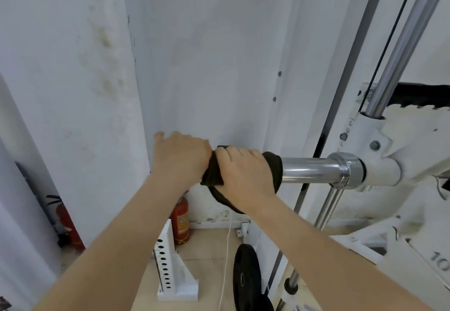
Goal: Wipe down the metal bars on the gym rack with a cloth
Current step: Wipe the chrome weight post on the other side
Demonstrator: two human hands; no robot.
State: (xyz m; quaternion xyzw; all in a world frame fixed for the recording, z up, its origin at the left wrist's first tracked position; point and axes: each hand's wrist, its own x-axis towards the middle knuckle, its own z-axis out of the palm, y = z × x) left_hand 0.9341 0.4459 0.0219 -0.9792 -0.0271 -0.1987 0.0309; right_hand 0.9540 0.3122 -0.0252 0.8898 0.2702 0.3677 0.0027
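A chrome horizontal bar (306, 169) sticks out leftward from the white gym rack (399, 140). A dark cloth (274, 167) is wrapped around the bar's free end. My right hand (243, 177) is closed over the cloth and the bar. My left hand (181, 157) sits just left of it at the bar's tip, fingers curled over the end, touching the cloth's left edge. The bar's end is hidden under both hands. A chrome guide rod (404, 43) rises diagonally at the upper right.
White wall panels stand close behind the hands. On the floor below are a red fire extinguisher (181, 220), a white perforated bracket (168, 262), a black weight plate (246, 279) and a thin white cord (226, 257). A vertical chrome rod (328, 208) drops beneath the bar.
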